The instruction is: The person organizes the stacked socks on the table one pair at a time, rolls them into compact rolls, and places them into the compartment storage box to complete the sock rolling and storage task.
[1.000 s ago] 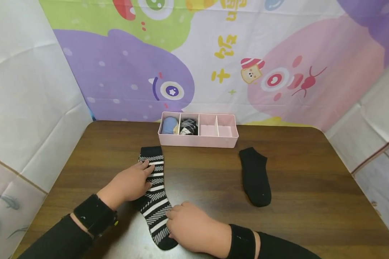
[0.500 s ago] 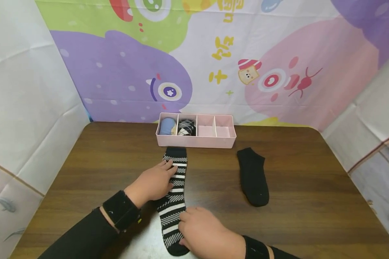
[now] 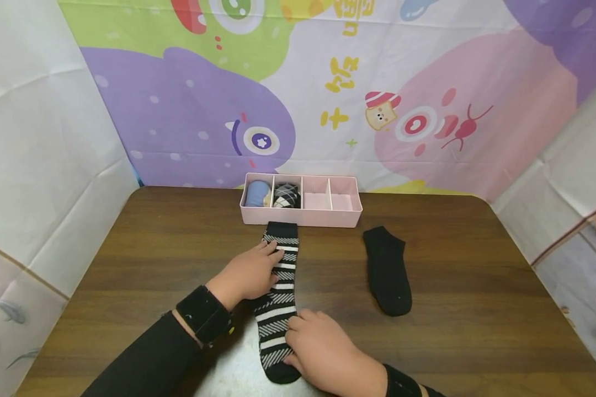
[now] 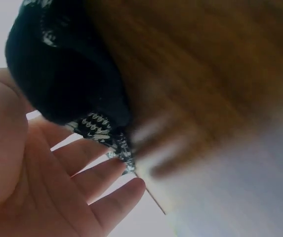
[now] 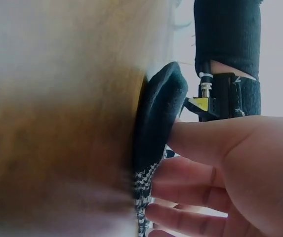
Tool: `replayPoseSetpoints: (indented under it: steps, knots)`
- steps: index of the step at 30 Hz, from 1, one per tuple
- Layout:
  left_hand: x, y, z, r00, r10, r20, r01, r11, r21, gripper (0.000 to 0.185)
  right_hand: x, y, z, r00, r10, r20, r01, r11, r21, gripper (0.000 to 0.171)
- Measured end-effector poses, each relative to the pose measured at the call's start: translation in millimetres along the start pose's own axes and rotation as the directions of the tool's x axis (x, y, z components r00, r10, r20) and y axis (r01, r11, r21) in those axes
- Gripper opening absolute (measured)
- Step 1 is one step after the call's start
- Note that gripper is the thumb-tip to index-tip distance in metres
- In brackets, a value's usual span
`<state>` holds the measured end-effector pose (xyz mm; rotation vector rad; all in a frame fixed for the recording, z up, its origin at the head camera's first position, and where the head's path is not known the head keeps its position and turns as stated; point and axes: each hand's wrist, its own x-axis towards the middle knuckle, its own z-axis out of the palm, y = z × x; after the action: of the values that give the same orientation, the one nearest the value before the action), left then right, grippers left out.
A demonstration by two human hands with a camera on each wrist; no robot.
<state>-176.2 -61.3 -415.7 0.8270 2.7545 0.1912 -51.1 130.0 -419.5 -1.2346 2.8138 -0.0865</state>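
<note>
A long black-and-white striped sock point(image 3: 278, 317) lies flat on the brown table, its cuff close to the front of the pink box point(image 3: 302, 217). My left hand point(image 3: 248, 274) rests on the leg part with fingers extended. Lower down, my right hand point(image 3: 330, 350) touches the sock's right edge near the black toe, its fingers relaxed. In the right wrist view the thumb point(image 5: 193, 140) lies against the dark toe point(image 5: 158, 118). The left wrist view shows straight fingers point(image 4: 101, 175) under the dark heel point(image 4: 64, 74). To the right lies a short black sock point(image 3: 388, 273).
The pink box has a row of compartments. A blue rolled bundle point(image 3: 256, 194) sits in the leftmost one and a checked black-grey bundle point(image 3: 286, 196) beside it. A cartoon-print cloth point(image 3: 338, 149) hangs behind the table point(image 3: 457, 259).
Both hands have slid the striped sock to the right, so its cuff now lies in front of the box's left part. The short black sock has stayed in place.
</note>
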Motion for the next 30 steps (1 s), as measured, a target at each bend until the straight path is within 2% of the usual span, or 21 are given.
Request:
replayPoseSetpoints:
  steps: [3,6,13,19,21,23,26,30]
  knots:
    - [-5.8,5.9,0.7,0.999,0.009,-0.035,-0.007,0.999,0.047,0.056,-2.3,1.9,1.1,1.000,-0.008,-0.015,0.008,0.999,0.031,0.021]
    - [-18.7,18.0,2.1,0.997,0.038,-0.063,-0.032,0.995,0.093,0.055,-3.4,3.5,0.5,1.000,-0.009,-0.012,0.010,0.998,0.054,0.021]
    - [-67.4,49.7,1.7,0.995,0.096,-0.037,-0.094,0.993,0.066,0.053,-3.6,6.1,-0.4,0.999,0.005,0.046,-0.009,0.996,0.085,0.025]
    - [-102.2,63.1,9.7,0.980,0.149,-0.136,-0.142,0.988,0.058,0.034,-2.7,3.5,-1.0,0.999,0.015,0.052,-0.020,0.995,0.097,0.020]
    - [-107.6,67.5,12.2,0.979,0.162,-0.127,-0.158,0.987,0.042,0.031,-3.0,3.1,-0.9,0.999,0.022,0.045,-0.026,0.995,0.100,0.019]
    - [-110.6,71.5,14.2,0.983,0.166,-0.078,-0.166,0.986,0.008,0.032,-3.6,2.5,-0.9,0.999,0.028,0.037,-0.032,0.994,0.105,0.018]
    - [-111.9,75.9,19.5,0.983,0.182,-0.039,-0.183,0.983,-0.017,0.034,-4.5,1.3,-1.6,0.999,0.037,0.031,-0.040,0.992,0.119,0.018]
    - [-109.5,80.8,29.5,0.982,0.172,-0.076,-0.173,0.985,-0.001,0.032,-5.7,0.4,-3.9,0.998,0.045,0.045,-0.051,0.988,0.143,0.018]
